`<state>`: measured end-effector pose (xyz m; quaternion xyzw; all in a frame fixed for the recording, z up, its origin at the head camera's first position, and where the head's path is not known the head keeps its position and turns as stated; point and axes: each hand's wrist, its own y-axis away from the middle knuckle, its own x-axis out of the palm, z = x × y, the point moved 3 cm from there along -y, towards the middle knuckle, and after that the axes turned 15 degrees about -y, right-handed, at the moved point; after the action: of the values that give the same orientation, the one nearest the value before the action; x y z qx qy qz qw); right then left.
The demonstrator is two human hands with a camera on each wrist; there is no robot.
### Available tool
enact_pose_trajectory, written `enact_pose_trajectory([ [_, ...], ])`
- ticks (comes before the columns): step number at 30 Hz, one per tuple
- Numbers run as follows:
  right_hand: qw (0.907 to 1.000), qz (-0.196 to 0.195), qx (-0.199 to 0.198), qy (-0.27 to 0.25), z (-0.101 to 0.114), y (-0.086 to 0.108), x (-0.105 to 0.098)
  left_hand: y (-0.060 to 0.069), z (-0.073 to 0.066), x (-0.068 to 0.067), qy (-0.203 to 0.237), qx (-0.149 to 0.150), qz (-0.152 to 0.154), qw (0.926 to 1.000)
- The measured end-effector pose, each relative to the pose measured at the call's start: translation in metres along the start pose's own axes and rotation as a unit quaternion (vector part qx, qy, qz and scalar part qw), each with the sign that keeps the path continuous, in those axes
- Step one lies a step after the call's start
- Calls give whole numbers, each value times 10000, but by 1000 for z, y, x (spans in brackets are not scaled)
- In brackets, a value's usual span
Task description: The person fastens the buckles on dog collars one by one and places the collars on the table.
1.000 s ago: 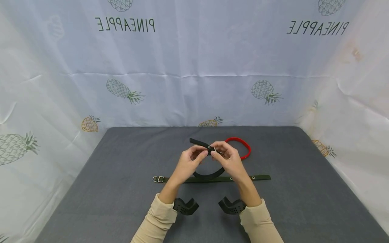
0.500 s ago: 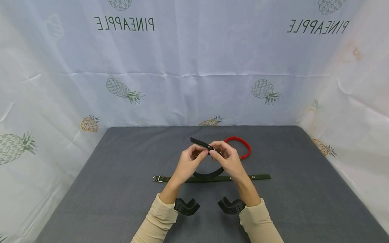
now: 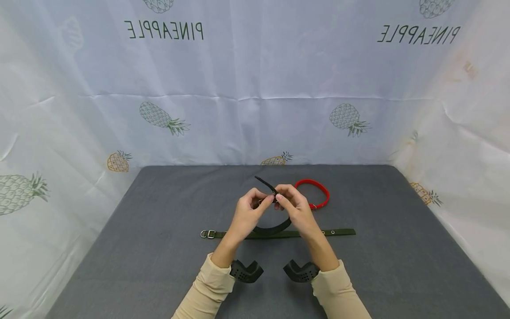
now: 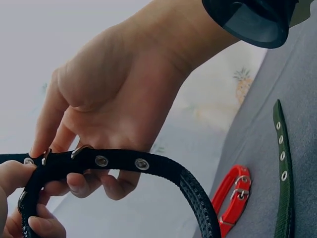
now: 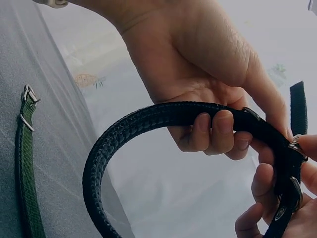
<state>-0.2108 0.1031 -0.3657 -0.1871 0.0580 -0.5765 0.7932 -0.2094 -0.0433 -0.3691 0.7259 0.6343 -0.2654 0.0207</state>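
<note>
Fiddly work: left hand (image 3: 245, 216), right hand (image 3: 300, 215) both curled, pinching black collar (image 3: 272, 231) near buckle (image 5: 297, 145); loosened pinch could let strap end (image 3: 264, 181) slip.

Curtained-off workspace, kind of building unclear: grey table (image 3: 119, 266), white pineapple-print curtains (image 3: 247, 128) on three sides (lettering (image 3: 164, 30) reversed)
</note>
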Motion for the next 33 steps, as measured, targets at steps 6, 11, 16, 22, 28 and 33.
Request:
enact_pose_trajectory([
  [6,10000,75,-17,-44,-1,0,0,1,-2,0,-162,-40,-156,9997],
  [11,9997,192,-121,-111,-1,1,0,1,-2,-1,-142,-10,-182,9997],
  [16,9995,242,-96,-169,1,1,-1,0,-1,-2,38,66,-73,9999],
  [22,9993,110,214,-303,1,1,-3,0,-2,-4,253,201,130,9994],
  [28,9974,22,548,-458,2,1,-3,0,-3,-4,379,491,244,9978],
  [33,9976,53,599,-357,0,2,-4,1,-3,-4,419,617,347,9966],
])
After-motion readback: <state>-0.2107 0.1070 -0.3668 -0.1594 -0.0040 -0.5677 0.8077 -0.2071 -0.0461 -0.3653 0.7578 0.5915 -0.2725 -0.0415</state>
